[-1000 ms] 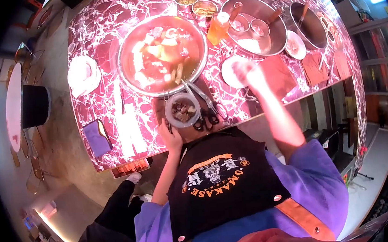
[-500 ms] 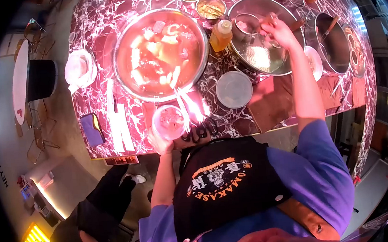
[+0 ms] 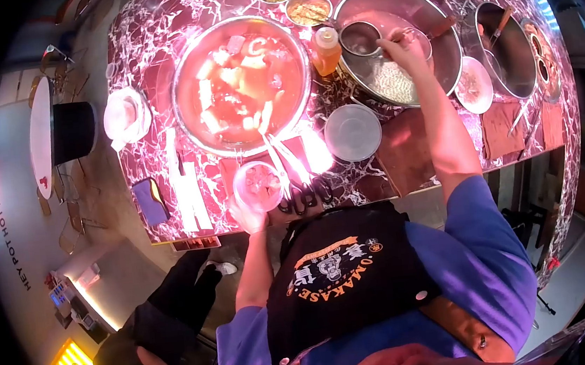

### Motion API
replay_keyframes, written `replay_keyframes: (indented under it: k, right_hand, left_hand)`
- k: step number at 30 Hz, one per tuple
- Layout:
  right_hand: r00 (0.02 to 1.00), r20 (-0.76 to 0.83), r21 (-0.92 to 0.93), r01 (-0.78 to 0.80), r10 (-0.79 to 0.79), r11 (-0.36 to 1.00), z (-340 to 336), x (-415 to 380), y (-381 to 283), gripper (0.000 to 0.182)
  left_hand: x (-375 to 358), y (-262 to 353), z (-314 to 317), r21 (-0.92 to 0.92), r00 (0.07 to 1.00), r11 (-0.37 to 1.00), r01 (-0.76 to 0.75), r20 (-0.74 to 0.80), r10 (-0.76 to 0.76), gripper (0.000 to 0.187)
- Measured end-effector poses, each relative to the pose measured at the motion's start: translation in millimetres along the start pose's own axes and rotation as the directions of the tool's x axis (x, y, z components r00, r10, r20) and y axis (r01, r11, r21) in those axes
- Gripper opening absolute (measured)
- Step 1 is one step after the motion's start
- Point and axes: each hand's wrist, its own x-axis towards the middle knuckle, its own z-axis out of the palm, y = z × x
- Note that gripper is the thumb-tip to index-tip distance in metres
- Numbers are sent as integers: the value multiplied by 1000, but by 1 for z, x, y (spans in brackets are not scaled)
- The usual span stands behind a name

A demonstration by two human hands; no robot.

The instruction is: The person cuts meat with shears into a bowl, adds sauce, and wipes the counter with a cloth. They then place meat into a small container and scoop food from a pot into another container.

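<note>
My left hand is closed on a clear plastic bowl with pieces of food inside, at the table's front edge. My right hand holds a ladle by its handle over a large steel pot, which has liquid at the bottom. To the left of that pot is a wide steel basin of reddish broth with chunks of food. Between the two vessels stands a squeeze bottle of yellow liquid. Several black-handled scissors or tongs lie right beside the plastic bowl.
A round translucent container sits near the table's front, with brown cloths to its right. A white bowl and a second pot stand at the right. Stacked bowls and a phone are at the left; a person is below.
The ladle in my right hand has come up and shows more clearly above the pot. The whole view has shifted slightly. My left hand stays on the plastic bowl.
</note>
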Motion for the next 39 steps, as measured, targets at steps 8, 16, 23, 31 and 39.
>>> replay_keyframes:
  k: [8, 16, 23, 31, 39]
  right_hand:
    - [974, -228, -151, -56, 20, 987, 19, -4, -6, 23]
    - [965, -260, 106, 70, -41, 992, 15, -41, -29, 14]
    - [870, -436, 72, 290, -231, 954, 15, -139, -80, 17]
    - [573, -611, -290, 481, -546, 828, 44, -197, -53, 13]
    - [651, -604, -210, 428, -461, 879, 42, -171, -34, 14]
  left_hand:
    - [1, -4, -1, -7, 991, 993, -116, -73, 116, 56]
    - [-3, -28, 10, -57, 929, 938, -341, -177, 326, 63]
    - [0, -30, 8, -139, 947, 941, -308, -134, 291, 62]
    - [-6, -36, 2, -170, 948, 934, -313, -111, 298, 69]
    - [-2, -26, -1, -115, 920, 919, -378, -158, 359, 65]
